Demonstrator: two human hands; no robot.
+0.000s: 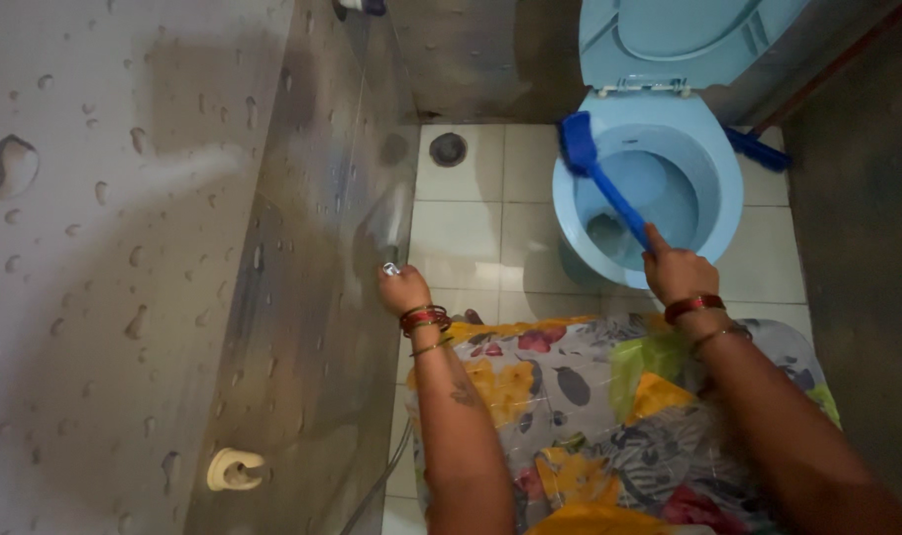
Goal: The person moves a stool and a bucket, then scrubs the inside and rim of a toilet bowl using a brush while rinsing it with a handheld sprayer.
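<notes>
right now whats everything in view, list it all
toilet bowl: one, light blue, top right, lid up
toilet brush: one, dark blue, head on the bowl's left rim
second brush: one, dark blue, on floor right of bowl
floor drain: one, dark, round, in tiled floor
spray nozzle: one, metal, by the wall
wall hook: one, cream, lower left
left hand: holds the nozzle, red bangles
right hand: grips the brush handle, red bangles

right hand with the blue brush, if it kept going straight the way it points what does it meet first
Probably the inner wall of the blue toilet bowl: the right hand aims the blue brush up-left into it, head at the far rim. Depth is unclear.
</notes>
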